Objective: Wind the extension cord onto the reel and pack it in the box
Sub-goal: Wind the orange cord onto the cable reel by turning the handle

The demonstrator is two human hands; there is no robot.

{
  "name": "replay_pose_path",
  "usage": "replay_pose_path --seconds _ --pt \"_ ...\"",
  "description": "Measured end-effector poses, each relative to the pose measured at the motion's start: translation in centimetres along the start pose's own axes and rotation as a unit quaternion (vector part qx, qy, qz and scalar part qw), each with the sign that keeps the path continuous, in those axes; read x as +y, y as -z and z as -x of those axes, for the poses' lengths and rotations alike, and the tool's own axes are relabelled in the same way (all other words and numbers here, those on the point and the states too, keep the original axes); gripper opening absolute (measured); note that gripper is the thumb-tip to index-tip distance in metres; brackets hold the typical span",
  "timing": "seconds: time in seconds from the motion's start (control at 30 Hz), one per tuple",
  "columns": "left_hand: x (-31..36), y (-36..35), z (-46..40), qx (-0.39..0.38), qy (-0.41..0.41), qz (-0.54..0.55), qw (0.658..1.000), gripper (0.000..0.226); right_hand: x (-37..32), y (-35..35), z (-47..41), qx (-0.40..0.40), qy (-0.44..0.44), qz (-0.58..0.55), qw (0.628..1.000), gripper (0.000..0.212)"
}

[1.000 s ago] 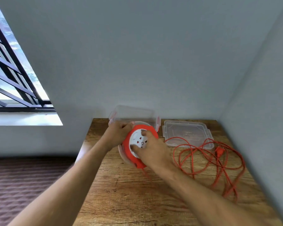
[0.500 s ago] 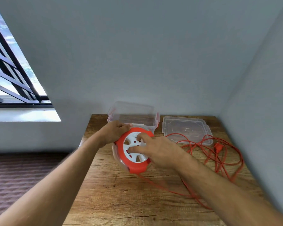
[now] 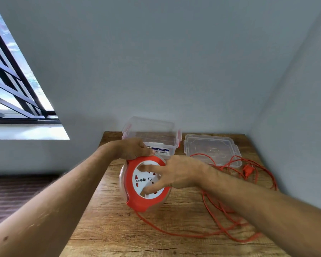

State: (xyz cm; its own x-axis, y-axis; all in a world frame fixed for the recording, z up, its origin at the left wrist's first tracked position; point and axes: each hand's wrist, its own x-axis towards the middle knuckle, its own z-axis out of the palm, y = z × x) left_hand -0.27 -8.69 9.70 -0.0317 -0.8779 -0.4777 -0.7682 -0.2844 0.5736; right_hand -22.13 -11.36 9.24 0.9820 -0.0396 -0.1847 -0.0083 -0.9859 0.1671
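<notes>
The wooden tabletop (image 3: 107, 229) carries everything, and most of its right half is taken by the loose orange extension cord (image 3: 230, 212), which sprawls in tangled loops from the middle of the right edge back toward the far right corner. Its plug (image 3: 248, 170) lies among the loops near that far right area. At the far edge, left of centre, stands the clear box (image 3: 150, 135), open on top, and beside it toward the far right corner the lid (image 3: 211, 147) lies flat, with a few cord loops touching its near rim.

Just in front of the box, the reel (image 3: 145, 184) stands tilted on its rim, socket face toward the camera. One strand of cord leaves its lowest point and runs rightward along the tabletop into the pile, so the slack all lies to the right of the reel, on the winding hand's side.

The left hand (image 3: 132, 148) is closed over the top rim of the reel, steadying it. The right hand (image 3: 176, 172) reaches in from the right with fingers (image 3: 148, 166) spread on the white inner disc, thumb low and forefinger high, pressing rather than clamping. Judging by this, turning the disc should draw cord in from the right, and the tangle may snag.
</notes>
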Motion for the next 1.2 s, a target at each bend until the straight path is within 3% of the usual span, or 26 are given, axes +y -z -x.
replay_pose_path --seconds 0.03,0.13,0.2,0.37,0.43,0.53,0.67,0.7,0.73,0.8,0.83,0.9,1.0,1.2 --pt "-0.1 -0.2 -0.2 0.005 -0.005 -0.001 1.000 0.047 -0.4 0.0 0.0 0.008 -0.016 -0.019 1.000 0.035" --pt "-0.3 -0.5 -0.7 0.007 -0.019 0.002 1.000 0.047 -1.2 -0.4 -0.6 0.030 0.053 0.043 0.997 0.064" --pt "-0.3 -0.6 -0.9 0.007 -0.027 0.001 1.000 0.047 -1.0 -0.8 -0.8 0.038 0.047 0.057 0.997 0.072" --pt "-0.9 -0.1 -0.6 0.081 -0.037 0.062 0.994 0.050 -2.5 -2.4 -1.7 0.158 -0.159 0.017 0.974 0.060" --pt "-1.1 -0.5 -0.7 0.144 -0.047 0.120 0.981 0.060 -2.8 -3.0 -2.3 0.211 -0.311 -0.091 0.922 0.064" --pt "-0.8 -2.4 -1.1 0.221 -0.078 0.141 0.962 0.063 -3.4 -3.1 -3.2 0.262 -0.502 -0.288 0.773 0.067" --pt "-1.6 -4.2 -1.4 0.226 -0.074 0.137 0.962 0.060 -4.2 -4.1 -4.1 0.223 -0.523 -0.459 0.683 0.062" --pt "-2.1 -4.3 -1.4 0.219 -0.059 0.137 0.964 0.059 -4.5 -4.0 -3.7 0.211 -0.513 -0.474 0.684 0.055" --pt "-2.7 -4.4 -1.3 0.212 -0.044 0.141 0.966 0.057 -4.5 -3.9 -3.2 0.206 -0.496 -0.446 0.717 0.046" --pt "-3.7 -4.2 -1.0 0.192 -0.028 0.176 0.965 0.052 -3.9 -3.6 -1.8 0.198 -0.413 -0.264 0.849 0.032" --pt "-4.0 -4.0 -0.9 0.175 -0.028 0.205 0.962 0.049 -3.4 -3.3 -1.0 0.189 -0.338 -0.179 0.904 0.035" --pt "-4.4 -3.4 -0.8 0.135 -0.030 0.232 0.963 0.047 -2.5 -2.5 0.2 0.125 -0.189 -0.085 0.970 0.046" --pt "-4.1 -2.3 -1.1 0.081 -0.031 0.155 0.984 0.048 -1.6 -1.4 1.1 0.060 -0.107 -0.066 0.990 0.055" --pt "-2.3 -1.0 -1.5 0.009 -0.027 0.029 0.999 0.044 -0.3 -1.6 1.0 0.055 0.041 0.017 0.997 0.076"
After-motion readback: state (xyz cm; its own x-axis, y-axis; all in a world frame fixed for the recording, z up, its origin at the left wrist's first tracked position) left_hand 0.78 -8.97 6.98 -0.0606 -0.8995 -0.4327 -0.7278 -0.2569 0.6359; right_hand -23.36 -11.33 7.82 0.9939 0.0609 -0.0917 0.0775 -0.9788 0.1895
